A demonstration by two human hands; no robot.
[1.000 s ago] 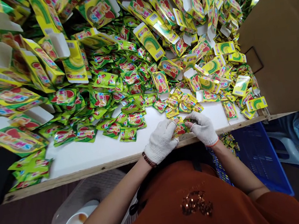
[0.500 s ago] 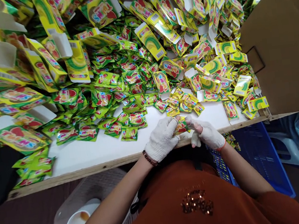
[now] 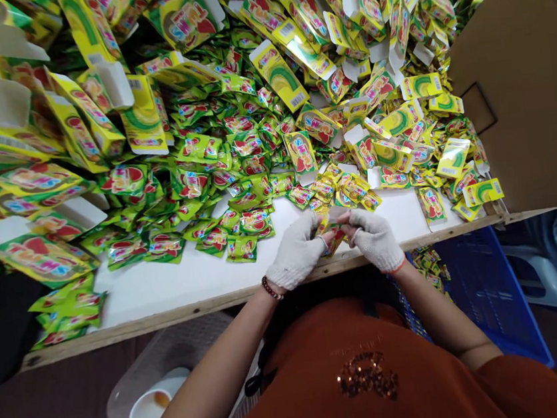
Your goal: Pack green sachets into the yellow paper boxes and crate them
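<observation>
In white fingertip-free gloves, my left hand point(image 3: 297, 252) and my right hand point(image 3: 376, 239) meet over the front edge of the white table. Between them is a small yellow-and-green candy box point(image 3: 330, 235), partly hidden by my fingers, its pale flap facing up. My left fingers are closed around its left side. On the other side, my right thumb and fingertips pinch the box near the flap. Just beyond lie several small yellow candy packets point(image 3: 340, 188), and green candy packets point(image 3: 255, 224) spread to the left.
Open candy boxes point(image 3: 278, 75) and packets are heaped across the back of the table point(image 3: 166, 285). At the right stands a big brown carton point(image 3: 527, 93). Below the edge is a blue crate point(image 3: 490, 299) with packets in it. A white cup point(image 3: 151, 411) sits low on the left.
My right hand has moved left and its fingers have closed in on the box's flap end. My left hand keeps hold of the box, which has turned slightly.
</observation>
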